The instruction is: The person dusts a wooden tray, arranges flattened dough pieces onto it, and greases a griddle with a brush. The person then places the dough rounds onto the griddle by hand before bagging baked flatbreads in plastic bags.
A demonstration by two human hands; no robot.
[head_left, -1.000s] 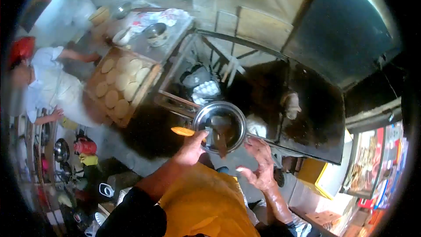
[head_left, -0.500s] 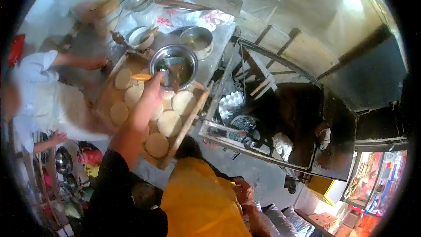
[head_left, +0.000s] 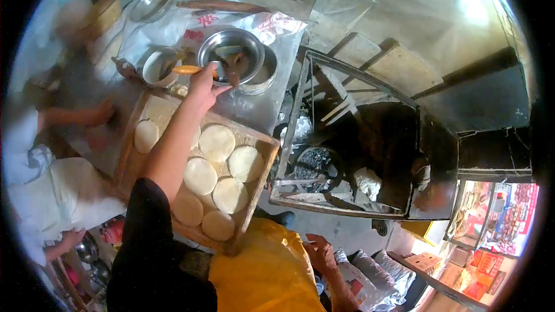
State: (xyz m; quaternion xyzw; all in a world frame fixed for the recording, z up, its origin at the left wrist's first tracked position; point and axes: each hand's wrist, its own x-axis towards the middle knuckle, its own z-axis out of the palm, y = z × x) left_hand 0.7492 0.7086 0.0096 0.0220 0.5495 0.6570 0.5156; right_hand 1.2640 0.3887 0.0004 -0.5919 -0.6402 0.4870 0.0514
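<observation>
Left hand (head_left: 202, 86) has fingers pinching one metal bowl (head_left: 247, 47) by its rim, plus one orange-handled tool (head_left: 186, 70), just past the wooden tray (head_left: 260, 184). I count eight dough rounds (head_left: 217, 143) on that tray, one mostly arm-hidden; right hand (head_left: 322, 256)'s off its near-right corner, can't tell how open.

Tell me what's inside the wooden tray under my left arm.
Several pale, flat rounds, apparently dough, lie in the wooden tray. Your left arm crosses over it, so whatever lies directly beneath can't be seen.
</observation>
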